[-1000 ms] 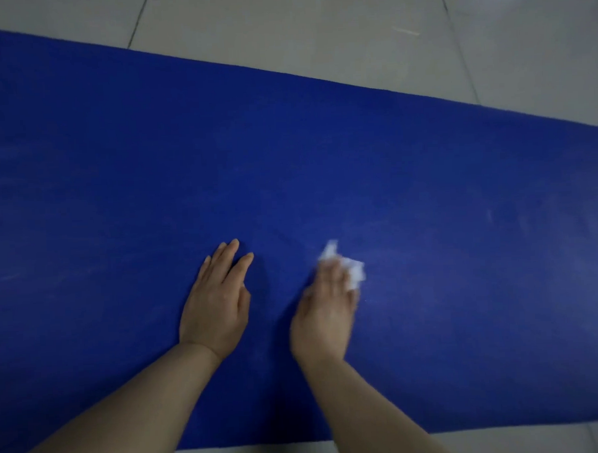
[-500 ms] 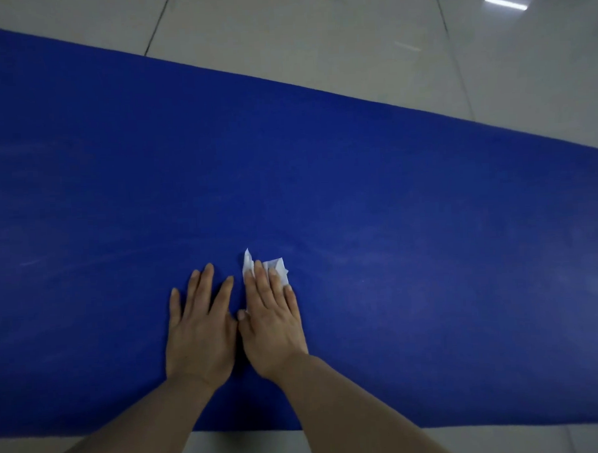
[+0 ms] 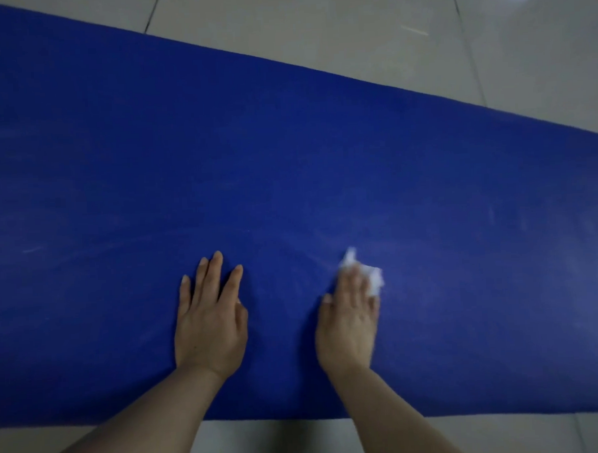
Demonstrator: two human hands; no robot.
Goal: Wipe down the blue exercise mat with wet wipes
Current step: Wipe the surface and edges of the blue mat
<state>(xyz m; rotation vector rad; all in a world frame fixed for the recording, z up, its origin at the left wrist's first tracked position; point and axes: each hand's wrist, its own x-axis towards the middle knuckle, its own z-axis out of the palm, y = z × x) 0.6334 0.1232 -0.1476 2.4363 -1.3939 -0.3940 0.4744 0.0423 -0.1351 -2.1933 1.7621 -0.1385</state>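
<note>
- Across the pale tiled floor [image 3: 351,35], a long blue exercise mat [image 3: 287,158] is lying flat, its long axis running from side to side in front of the person and tilting slightly down toward the right.
- Near the mat's close edge, the right hand [image 3: 346,323] is pressing a crumpled white wet wipe [image 3: 373,278] against the mat; the grip is flat, with fingers stretched forward over the wipe rather than curled round it, and the wipe's bunched corners are poking out past the fingertips.
- Beside it, and apart from it, the left hand [image 3: 209,329] is resting palm-down on the mat, fingers straight and holding nothing, apparently bracing the mat.
- Faint pale streaks are showing on the mat around and to the right of the wipe, which suggests wiping is under way here.
- As a judgement, much of the mat is stretching away to both sides and toward the far edge; the right hand is the nearer one to the wide stretch on the right, so a sideways sweep along the long axis looks the natural coming stroke.
- Motion blur on the right hand is making its finger detail uncertain.
</note>
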